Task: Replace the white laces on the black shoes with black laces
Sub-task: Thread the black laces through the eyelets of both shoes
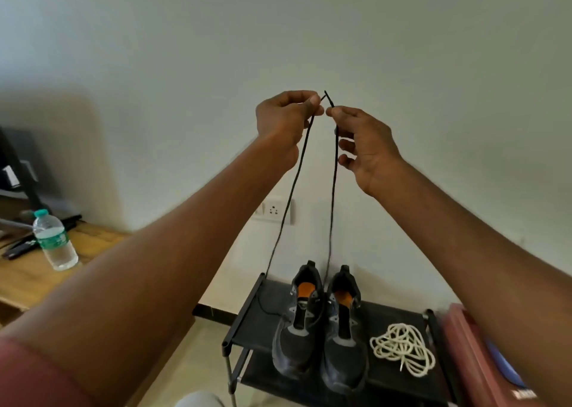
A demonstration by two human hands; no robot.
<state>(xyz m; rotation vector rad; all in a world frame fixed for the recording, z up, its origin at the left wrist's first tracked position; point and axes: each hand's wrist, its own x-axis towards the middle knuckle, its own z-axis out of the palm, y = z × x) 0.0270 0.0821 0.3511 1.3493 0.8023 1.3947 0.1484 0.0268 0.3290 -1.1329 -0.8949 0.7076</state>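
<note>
Both hands raised: left hand (283,118) and right hand (363,146) each pinched a black lace (332,190) end; shoes (318,329) sat mid-rack (247,317), white laces (402,349) near its right edge.

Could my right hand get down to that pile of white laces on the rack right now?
Probably not without letting go first. The right hand is raised high, pinching one end of the black lace. The white laces lie uncovered on the rack beside the right shoe, so nothing blocks them.

The water bottle (55,240) label's print is too blurred to read.
</note>
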